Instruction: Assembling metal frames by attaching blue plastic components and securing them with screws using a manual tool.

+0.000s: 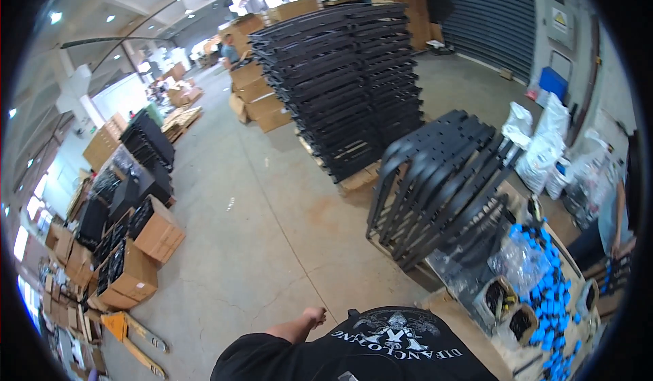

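My left hand [314,316] hangs over the concrete floor in front of my black T-shirt [408,354]. Its fingers look curled in, and nothing shows in them. My right hand is out of the picture. Ahead and to the right stands a pile of black, bent tube frames [442,177] with holes along their tops. Behind it rises a tall stack of black slatted panels [340,82] on a wooden pallet [360,179]. Right of my body, a workbench [568,245] carries many small blue pieces [551,286], a clear plastic bag [520,262] and open containers of dark small parts [522,323].
At the right edge a co-worker's arm [620,218] reaches down. White sacks [544,150] lean near the wall by a grey roller shutter [490,21]. On the left are cardboard boxes [129,272] and a yellow pallet jack [136,340]. A concrete floor [238,245] runs between.
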The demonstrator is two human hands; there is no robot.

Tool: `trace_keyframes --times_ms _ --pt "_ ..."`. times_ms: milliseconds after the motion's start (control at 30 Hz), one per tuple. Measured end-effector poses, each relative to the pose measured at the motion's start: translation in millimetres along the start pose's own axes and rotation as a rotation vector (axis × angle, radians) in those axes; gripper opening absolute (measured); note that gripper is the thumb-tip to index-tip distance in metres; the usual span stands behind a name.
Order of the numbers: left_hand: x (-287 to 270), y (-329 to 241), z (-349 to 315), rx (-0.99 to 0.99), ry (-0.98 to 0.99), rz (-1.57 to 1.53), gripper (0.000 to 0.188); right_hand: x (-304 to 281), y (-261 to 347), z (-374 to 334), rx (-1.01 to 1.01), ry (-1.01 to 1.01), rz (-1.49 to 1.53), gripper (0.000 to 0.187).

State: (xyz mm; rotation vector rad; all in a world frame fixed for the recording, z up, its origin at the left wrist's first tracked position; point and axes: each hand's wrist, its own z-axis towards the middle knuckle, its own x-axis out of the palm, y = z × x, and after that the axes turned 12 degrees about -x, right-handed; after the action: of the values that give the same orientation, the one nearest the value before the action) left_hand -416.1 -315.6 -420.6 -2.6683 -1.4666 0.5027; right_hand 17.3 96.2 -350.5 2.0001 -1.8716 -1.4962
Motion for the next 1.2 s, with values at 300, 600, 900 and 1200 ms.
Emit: trace_keyframes --times_ms 300,600,900,1200 --pt "118.7 -360.6 -214.1 0.988 -0.260 0.039 0.031 -13.1 27.7 152.4 -0.108 0.139 0.092 0.036" --pt "225.7 -560.6 -303.3 1.343 -0.495 0.564 0.055 11.3 67.2 188.6 -0.024 0.098 0.160 0.038" --pt "189.8 -630.5 -201.9 1.319 0.320 0.636 0.040 123.7 104.5 73.1 0.388 -0.258 0.430 0.040" --pt "152.8 -704.6 -196.7 1.078 0.842 0.329 0.017 235.5 79.6 7.7 0.591 -0.458 0.531 0.043"
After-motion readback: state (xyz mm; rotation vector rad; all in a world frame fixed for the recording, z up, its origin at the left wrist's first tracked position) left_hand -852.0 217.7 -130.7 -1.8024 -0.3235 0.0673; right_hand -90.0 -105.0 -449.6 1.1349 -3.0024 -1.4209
